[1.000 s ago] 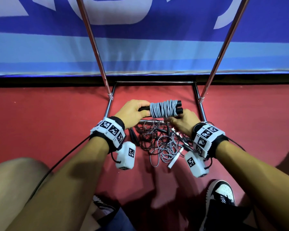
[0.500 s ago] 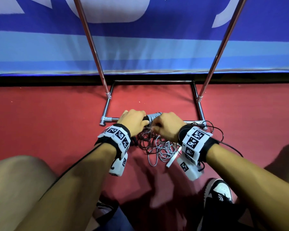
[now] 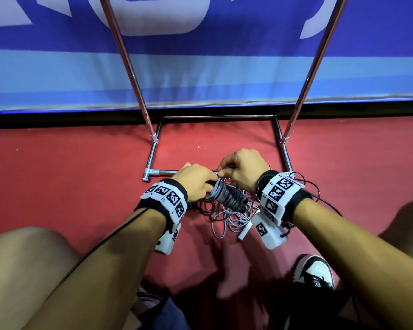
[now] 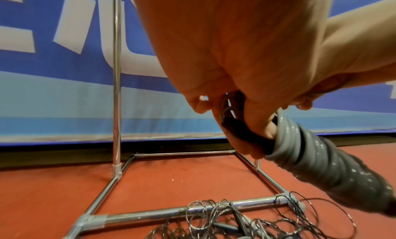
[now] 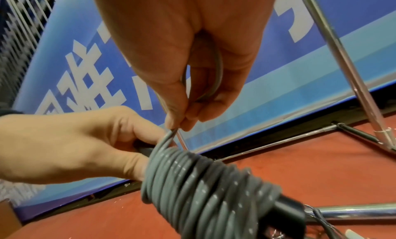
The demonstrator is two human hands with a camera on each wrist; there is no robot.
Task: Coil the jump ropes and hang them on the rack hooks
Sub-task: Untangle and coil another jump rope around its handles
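1. Rack [image 3: 129, 67]: chrome tube frame standing on the red floor [image 3: 57, 175] against a blue banner [image 3: 224, 75]. Two uprights rise out of view; no hooks show in any view, so the hanging point cannot be placed. The base rectangle lies flat, its front bar [image 4: 171, 212] nearest the person.

2. Loose jump ropes [image 3: 229, 215]: a tangle of thin dark and pale cords on the floor, just in front of the front bar and partly draped over it. A white handle [image 3: 244, 231] lies at the near edge of the heap. Judgement: these are uncoiled and await their turn, parked at the rack's foot for easy reach.

3. Coiled grey jump rope [image 3: 227, 195]: cord wound tight in close turns round its black handles, forming a compact bundle held in the air above the tangle, tilted with one end toward the person. Judgement: winding is nearly complete; hanging not yet begun.

4. Left hand [image 3: 196, 182]: fingers curled round the black handle end of the bundle, clamped firm. Likely purpose: to anchor the bundle so the turns stay tight while the other hand works.

5. Right hand [image 3: 243, 167]: thumb and fingertips [image 5: 177, 122] pinched together on the free loop of grey cord [image 5: 214, 73], right where it leaves the last turn. The loop curves up through the palm. Judgement: the pinch keeps tension on the tail, probably to tuck or lock it; if released early, the outer turns may spring loose.
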